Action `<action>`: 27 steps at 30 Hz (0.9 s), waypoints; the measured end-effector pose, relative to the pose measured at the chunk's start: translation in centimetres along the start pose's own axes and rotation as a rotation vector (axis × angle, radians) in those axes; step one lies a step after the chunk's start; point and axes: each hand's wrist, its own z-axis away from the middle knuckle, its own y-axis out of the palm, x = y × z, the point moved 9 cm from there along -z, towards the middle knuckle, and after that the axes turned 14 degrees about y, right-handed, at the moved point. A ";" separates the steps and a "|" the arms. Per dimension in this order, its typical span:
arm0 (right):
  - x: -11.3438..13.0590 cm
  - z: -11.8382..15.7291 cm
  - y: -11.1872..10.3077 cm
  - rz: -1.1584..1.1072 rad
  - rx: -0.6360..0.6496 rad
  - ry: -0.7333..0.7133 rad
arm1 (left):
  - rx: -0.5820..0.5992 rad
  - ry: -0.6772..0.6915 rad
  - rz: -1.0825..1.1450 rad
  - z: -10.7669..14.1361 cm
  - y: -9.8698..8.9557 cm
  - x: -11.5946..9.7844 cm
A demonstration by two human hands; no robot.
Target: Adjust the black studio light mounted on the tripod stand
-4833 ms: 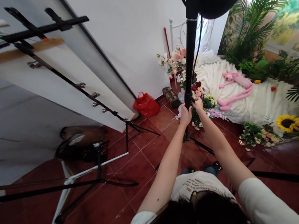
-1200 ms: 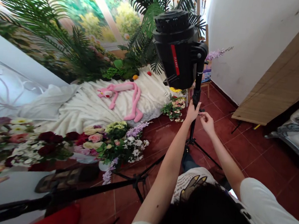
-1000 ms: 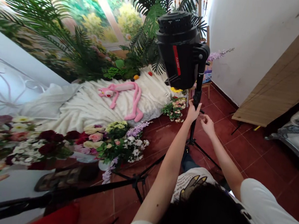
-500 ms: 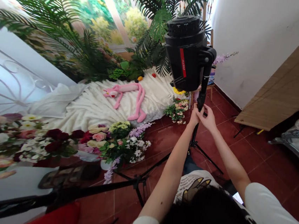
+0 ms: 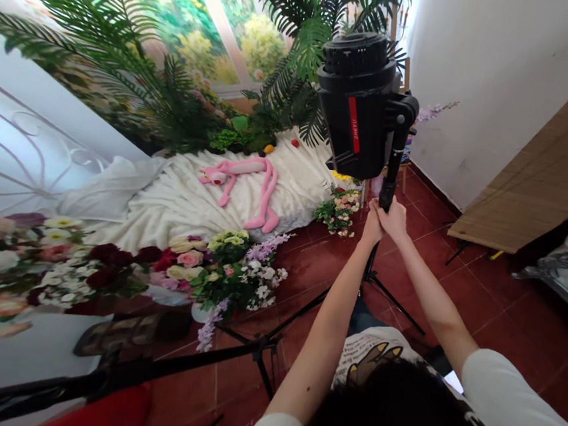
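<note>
**Q:** Where is the stand [image 5: 387, 193] held, and how?

**A:** It is gripped near mid-height, just below a black collar. The fingers of the left hand [image 5: 372, 223] are wrapped around the pole, and those of the right hand [image 5: 395, 220] are curled over it from the other side, the two hands touching; some fingertips are hidden.

**Q:** Why might two hands be used?

**A:** The black lamp [image 5: 357, 109] is carried at the top, at 11 o'clock from the hands. Steadiness is probably gained, since the load appears top-heavy. The legs are spread on the floor, presumably for the same reason.

**Q:** What surface and room are shown?

**A:** The floor [image 5: 461, 300] is laid with dark red tiles. At 9 o'clock a white cloth [image 5: 164, 201] is spread, its support concealed; a pink plush toy [image 5: 252, 166] is laid on it. Flowers [image 5: 228, 271] are massed at 8 o'clock, along the cloth's near edge. A painted garden backdrop [image 5: 260, 40] is seen at 10 o'clock, and a brown panel [image 5: 533, 177] at 2 o'clock.
</note>
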 end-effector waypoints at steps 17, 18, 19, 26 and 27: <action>-0.2 -0.7 -1.0 -0.399 0.257 0.016 | -0.035 0.191 -0.136 -0.3 -0.1 -1.3; -0.8 -0.2 -1.2 -0.388 0.190 0.033 | -0.049 0.187 -0.125 -0.2 -0.2 -1.2; -1.4 0.3 -1.4 -0.375 0.133 0.047 | -0.061 0.181 -0.112 -0.1 -0.2 -1.2; -4.1 4.6 -1.0 -0.440 -0.043 0.021 | -0.074 0.100 -0.110 0.3 -0.3 -1.3; -4.4 4.8 -1.0 -0.462 -0.039 0.018 | -0.082 0.096 -0.130 0.3 -0.3 -1.4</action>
